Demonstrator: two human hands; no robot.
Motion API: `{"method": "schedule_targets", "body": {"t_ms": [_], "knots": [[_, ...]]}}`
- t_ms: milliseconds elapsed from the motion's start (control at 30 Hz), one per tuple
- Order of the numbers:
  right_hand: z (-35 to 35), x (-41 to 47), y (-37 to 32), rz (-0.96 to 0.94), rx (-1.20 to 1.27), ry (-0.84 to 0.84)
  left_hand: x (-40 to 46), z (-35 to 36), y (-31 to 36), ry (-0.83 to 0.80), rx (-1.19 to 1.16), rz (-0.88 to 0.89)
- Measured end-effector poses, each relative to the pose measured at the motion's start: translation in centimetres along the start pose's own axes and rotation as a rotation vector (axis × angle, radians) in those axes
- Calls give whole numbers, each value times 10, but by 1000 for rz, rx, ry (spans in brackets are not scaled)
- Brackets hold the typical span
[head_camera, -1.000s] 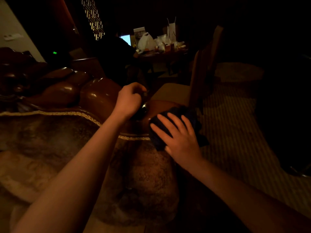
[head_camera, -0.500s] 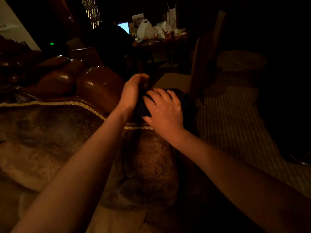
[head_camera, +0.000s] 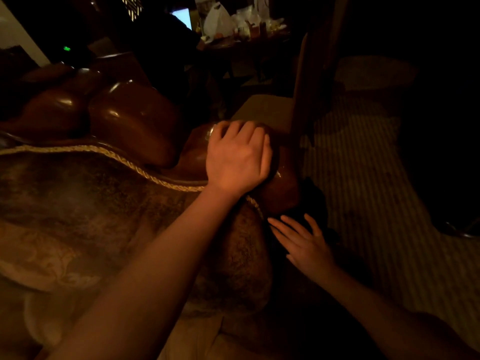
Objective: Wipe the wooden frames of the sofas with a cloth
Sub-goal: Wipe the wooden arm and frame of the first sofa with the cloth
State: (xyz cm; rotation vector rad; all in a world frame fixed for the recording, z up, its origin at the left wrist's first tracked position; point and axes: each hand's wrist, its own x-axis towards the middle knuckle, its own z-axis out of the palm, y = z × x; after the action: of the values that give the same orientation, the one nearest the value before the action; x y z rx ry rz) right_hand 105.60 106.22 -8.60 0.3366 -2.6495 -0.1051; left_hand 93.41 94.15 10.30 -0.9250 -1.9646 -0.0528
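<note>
Polished dark wood forms the carved arm end of the sofa frame [head_camera: 283, 188], and the wiping of it is the step in hand. The left hand [head_camera: 237, 157] rests on top of the rounded knob, fingers curved over it and holding nothing else that shows. Lower down, the right hand [head_camera: 302, 242] lies with fingers straight and spread, pressing the dark cloth [head_camera: 315, 203] against the side of the arm, just below the knob and beside the gold cord trim [head_camera: 145, 172] of the cushion [head_camera: 78, 216]. The cloth is hard to make out in the dim light. The next move likely calls for sliding the cloth along the curve under steady flat pressure, with the left hand steadying, then moving on to the glossy carved humps [head_camera: 130, 118] further back.
</note>
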Motion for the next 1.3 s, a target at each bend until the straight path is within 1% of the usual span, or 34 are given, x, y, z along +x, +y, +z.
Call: {"method": "schedule_targets", "body": {"t_ms": [133,200,233,300,333,400,467,533,567,600,667,733,767,800,833,900,933,967,1033,1067,1100,1133,1200,1233,1300], "knots": [[45,-38,-15,47,131,-132,-1,3,-1,65,23,21],[52,-49,-18,88,216,-189,-3,5,0,89,30,40],[53,-51,-18,130,282,-203,-3,6,0,100,29,44],[54,-52,-18,183,420,-179,-2,5,-1,102,15,34],[52,-52,-20,218,489,-132,-2,4,-1,102,17,31],[41,-48,-26,339,635,67,-2,2,0,106,32,27],[11,-28,-31,530,779,267,-2,3,1,107,34,17],[-30,3,-30,735,859,510,-2,4,2,107,29,-1],[-51,23,-28,775,878,628,-1,3,3,107,26,-12],[-74,44,-24,773,905,707,-1,3,3,106,23,-18],[-102,89,-9,711,928,786,-2,4,2,102,24,-17],[-110,128,18,673,958,761,-3,5,2,104,13,-12],[-104,143,36,713,1050,696,-3,6,2,108,-1,-14],[-94,152,54,791,1185,591,-3,6,2,116,-13,-17],[-78,154,72,853,1300,443,-3,6,2,125,-19,-19],[-37,138,92,922,1384,123,-4,6,1,141,-14,-23],[-13,121,92,977,1426,34,-4,6,1,146,-11,-25],[3,101,83,1093,1462,10,-4,6,2,151,-9,-26],[19,59,52,1261,1508,94,-5,7,2,154,-9,-24],[17,47,31,1372,1620,204,-5,8,2,153,-9,-25],[12,40,10,1442,1727,295,-4,8,1,154,-9,-28],[2,40,-6,1438,1782,402,-4,8,1,156,-11,-34],[-5,52,-7,1398,1767,587,-4,7,2,164,-6,-38],[-3,59,1,1384,1743,619,-4,7,3,166,-4,-36],[7,65,24,1423,1794,538,-4,8,3,162,-15,-30]]}}
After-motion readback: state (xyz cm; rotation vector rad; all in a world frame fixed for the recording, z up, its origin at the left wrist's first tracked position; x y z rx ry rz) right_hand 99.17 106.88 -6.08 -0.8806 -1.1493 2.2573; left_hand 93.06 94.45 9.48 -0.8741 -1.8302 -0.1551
